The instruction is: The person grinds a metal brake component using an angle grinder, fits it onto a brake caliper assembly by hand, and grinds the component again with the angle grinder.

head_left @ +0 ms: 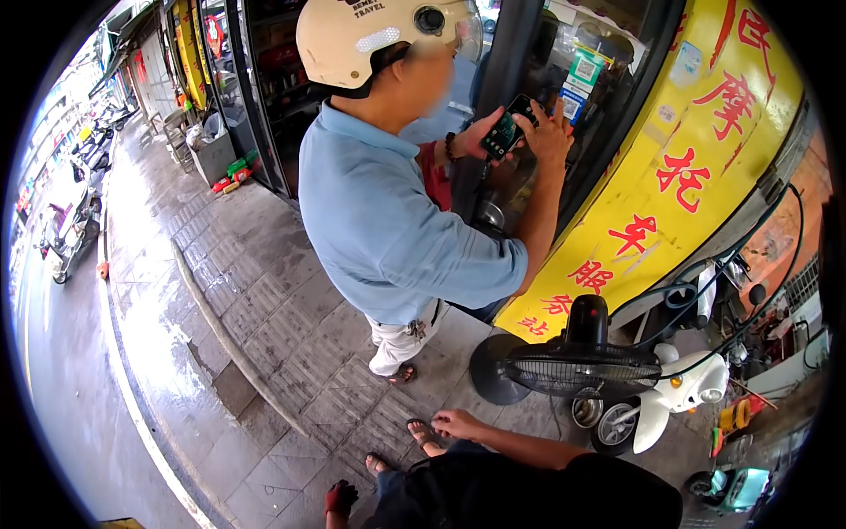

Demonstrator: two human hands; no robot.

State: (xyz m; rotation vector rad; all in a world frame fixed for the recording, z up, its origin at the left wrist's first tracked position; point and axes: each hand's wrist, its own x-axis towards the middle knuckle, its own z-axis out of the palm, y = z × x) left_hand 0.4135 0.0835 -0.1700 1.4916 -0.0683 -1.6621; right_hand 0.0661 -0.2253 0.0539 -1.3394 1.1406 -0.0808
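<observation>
At the bottom edge hangs my left hand [340, 499] in a red and black glove. Its fingers look slightly apart, and nothing shows in them. My bare right hand [455, 424] is held low in front of my body, above my sandalled foot [423, 433]. Its fingers are curled together with no object visible in them. In front of me stands a person [388, 212] in a light blue shirt and a cream helmet [361, 40]. This person holds a phone [508, 129] in one hand and touches its screen with the other.
A black fan [577, 366] stands close on the right, with a white scooter [679, 401] behind it. A yellow sign [648, 176] with red characters borders the shop window. QR code cards [577, 84] hang there. Parked motorbikes [75, 207] line the road at left.
</observation>
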